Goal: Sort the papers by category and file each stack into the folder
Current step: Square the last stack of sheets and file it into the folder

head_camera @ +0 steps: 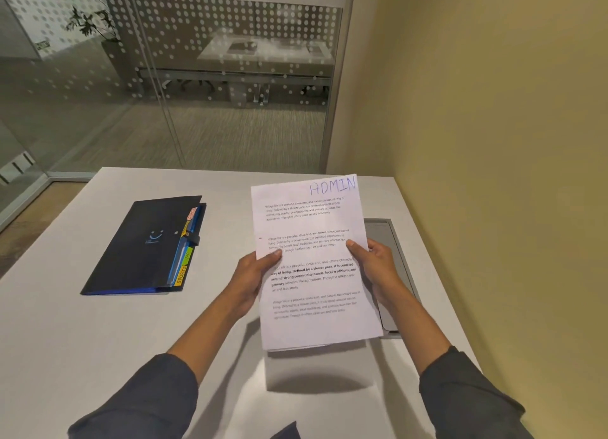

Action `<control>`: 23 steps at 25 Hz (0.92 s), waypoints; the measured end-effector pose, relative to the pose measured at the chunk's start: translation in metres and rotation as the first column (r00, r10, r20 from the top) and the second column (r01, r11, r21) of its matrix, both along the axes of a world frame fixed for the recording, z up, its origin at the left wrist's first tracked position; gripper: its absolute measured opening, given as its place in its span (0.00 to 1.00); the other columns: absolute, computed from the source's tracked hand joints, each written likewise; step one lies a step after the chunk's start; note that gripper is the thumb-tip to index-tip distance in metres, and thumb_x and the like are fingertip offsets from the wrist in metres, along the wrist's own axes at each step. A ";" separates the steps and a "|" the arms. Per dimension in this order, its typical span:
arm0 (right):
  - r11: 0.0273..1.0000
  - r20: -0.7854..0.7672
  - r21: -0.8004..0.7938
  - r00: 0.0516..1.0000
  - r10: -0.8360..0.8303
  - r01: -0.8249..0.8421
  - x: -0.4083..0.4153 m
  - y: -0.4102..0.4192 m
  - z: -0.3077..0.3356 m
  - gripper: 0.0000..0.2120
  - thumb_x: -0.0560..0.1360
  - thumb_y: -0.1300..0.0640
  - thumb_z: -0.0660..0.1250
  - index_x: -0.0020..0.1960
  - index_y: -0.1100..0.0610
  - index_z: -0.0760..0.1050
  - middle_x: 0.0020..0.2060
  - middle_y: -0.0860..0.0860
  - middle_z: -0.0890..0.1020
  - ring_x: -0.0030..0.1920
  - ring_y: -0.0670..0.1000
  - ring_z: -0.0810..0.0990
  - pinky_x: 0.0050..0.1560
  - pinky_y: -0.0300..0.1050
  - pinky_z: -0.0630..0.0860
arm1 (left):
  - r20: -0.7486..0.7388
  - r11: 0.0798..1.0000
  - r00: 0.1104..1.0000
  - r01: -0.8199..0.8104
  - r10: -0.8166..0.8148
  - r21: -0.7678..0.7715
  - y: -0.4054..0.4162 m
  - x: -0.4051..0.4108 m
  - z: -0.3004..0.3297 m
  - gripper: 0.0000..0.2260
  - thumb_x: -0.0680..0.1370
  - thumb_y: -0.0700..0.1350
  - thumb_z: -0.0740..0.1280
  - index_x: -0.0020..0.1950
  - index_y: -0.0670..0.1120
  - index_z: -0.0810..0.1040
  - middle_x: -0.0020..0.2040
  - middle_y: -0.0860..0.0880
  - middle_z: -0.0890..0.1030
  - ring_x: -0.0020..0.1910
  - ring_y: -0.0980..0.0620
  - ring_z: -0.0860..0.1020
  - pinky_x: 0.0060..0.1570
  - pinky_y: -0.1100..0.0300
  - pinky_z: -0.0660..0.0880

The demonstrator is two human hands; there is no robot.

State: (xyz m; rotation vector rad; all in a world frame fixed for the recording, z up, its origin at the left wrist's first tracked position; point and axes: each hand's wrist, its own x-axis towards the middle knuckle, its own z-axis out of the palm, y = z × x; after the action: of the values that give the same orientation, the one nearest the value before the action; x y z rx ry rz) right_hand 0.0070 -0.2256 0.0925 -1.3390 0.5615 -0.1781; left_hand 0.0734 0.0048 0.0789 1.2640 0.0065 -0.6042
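Note:
I hold a thin stack of white papers [312, 261] above the white table [98, 333], right of centre. The top sheet carries printed paragraphs and "ADMIN" handwritten in blue at its upper right. My left hand [253, 274] grips the stack's left edge with the thumb on top. My right hand [373, 261] grips the right edge the same way. A black expanding folder [141, 248] lies shut on the table to the left, apart from the papers. Coloured tabs stick out along its right side, one yellow tab reading "SPORTS".
A grey recessed cable hatch [391, 274] sits in the table under my right hand. A yellow wall [493, 142] runs along the table's right side. Behind the far edge stands a dotted glass partition [197, 93]. A dark object [286, 432] shows at the bottom edge.

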 end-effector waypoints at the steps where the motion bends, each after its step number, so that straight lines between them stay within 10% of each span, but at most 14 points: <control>1: 1.000 0.000 0.008 1.000 -0.026 0.026 -0.001 0.004 -0.002 0.11 0.77 0.62 0.69 0.59 0.62 0.79 0.46 0.55 0.87 0.45 0.55 0.86 0.47 0.49 0.82 | 0.006 1.000 1.000 0.001 -0.001 -0.024 -0.004 -0.003 0.001 0.12 0.78 0.40 0.66 0.62 0.40 0.78 0.57 0.43 0.83 0.56 0.44 0.81 0.58 0.48 0.76; 14: 0.984 0.040 0.175 0.998 -0.037 0.030 -0.013 0.030 -0.002 0.08 0.80 0.61 0.66 0.58 0.59 0.79 0.48 0.54 0.87 0.47 0.54 0.86 0.43 0.46 0.83 | 0.100 0.991 0.989 0.103 -0.112 0.088 0.014 0.016 0.030 0.12 0.78 0.40 0.67 0.62 0.41 0.77 0.56 0.44 0.83 0.54 0.44 0.82 0.52 0.51 0.80; 23: 0.868 0.218 -0.432 0.962 -0.162 0.244 0.010 0.009 0.037 0.21 0.74 0.59 0.73 0.66 0.55 0.74 0.50 0.50 0.83 0.46 0.46 0.82 0.42 0.31 0.77 | 0.138 0.991 0.986 0.077 -0.092 0.113 0.015 -0.002 0.030 0.07 0.78 0.37 0.66 0.56 0.42 0.78 0.50 0.42 0.85 0.45 0.45 0.84 0.41 0.56 0.81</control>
State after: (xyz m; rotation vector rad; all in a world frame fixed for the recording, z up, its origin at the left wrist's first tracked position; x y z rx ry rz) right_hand 0.0170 -0.2164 0.1292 -1.6975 0.5292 -0.6300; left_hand 0.0713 0.0200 0.1091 1.4157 -0.1365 -0.5913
